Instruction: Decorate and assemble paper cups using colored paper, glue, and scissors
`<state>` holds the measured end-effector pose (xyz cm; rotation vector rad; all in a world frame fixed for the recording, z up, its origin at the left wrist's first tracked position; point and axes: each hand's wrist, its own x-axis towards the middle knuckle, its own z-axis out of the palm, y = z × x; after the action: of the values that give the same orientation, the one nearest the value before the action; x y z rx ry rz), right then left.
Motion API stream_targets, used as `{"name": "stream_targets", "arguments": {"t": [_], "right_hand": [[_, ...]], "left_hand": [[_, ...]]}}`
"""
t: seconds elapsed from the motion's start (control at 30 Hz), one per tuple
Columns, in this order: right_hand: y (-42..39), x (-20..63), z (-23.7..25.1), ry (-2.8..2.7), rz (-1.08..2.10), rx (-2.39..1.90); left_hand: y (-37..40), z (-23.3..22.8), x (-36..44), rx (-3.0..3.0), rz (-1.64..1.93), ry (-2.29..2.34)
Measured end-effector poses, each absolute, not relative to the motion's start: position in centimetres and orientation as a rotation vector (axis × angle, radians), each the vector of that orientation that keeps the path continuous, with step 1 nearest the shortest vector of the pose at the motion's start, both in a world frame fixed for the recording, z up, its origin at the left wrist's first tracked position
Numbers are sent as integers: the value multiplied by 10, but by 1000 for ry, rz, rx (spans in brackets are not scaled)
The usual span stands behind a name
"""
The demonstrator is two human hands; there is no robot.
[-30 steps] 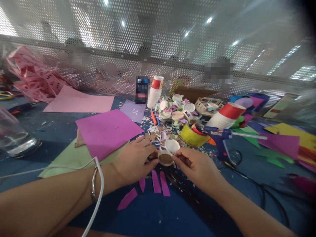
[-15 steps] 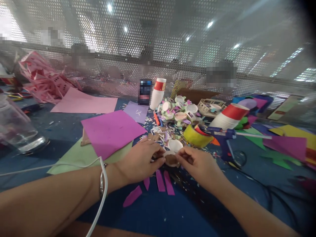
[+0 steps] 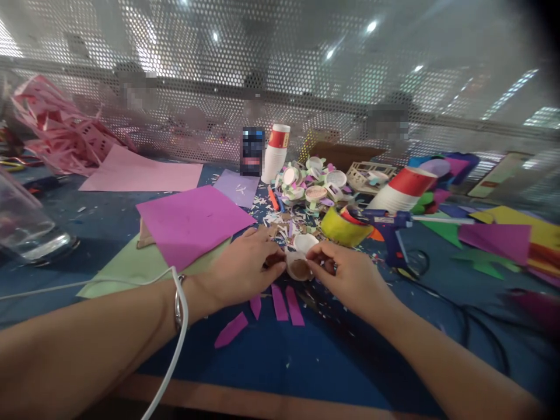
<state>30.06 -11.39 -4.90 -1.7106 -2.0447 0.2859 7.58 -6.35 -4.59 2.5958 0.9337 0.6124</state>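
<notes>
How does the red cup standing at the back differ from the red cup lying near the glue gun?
The back cup stands mouth down, clear of the clutter; the near cup lies tipped on its side among coloured paper, beside the glue gun. The near cup looks larger, being closer. Both are white with a red band.

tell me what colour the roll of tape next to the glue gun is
Yellow-green, with a red inner rim: the roll of tape beside the blue glue gun, in the head view.

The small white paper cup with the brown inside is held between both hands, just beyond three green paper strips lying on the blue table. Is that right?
Not quite. In the head view the left hand and right hand do hold the small white paper cup with the brown inside between them, but the three paper strips lying before it on the blue table are magenta, not green.
</notes>
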Motion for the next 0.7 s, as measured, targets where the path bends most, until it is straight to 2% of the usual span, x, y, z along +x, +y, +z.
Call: {"name": "stream_targets", "arguments": {"t": [0.27, 0.7], "right_hand": [[-117, 296, -45, -2022, 274, -1676], [-121, 286, -42, -2111, 138, -1476]], "left_hand": [[-69, -40, 77, 2242, 648, 977], [-63, -56, 76, 1636, 766, 714]]}}
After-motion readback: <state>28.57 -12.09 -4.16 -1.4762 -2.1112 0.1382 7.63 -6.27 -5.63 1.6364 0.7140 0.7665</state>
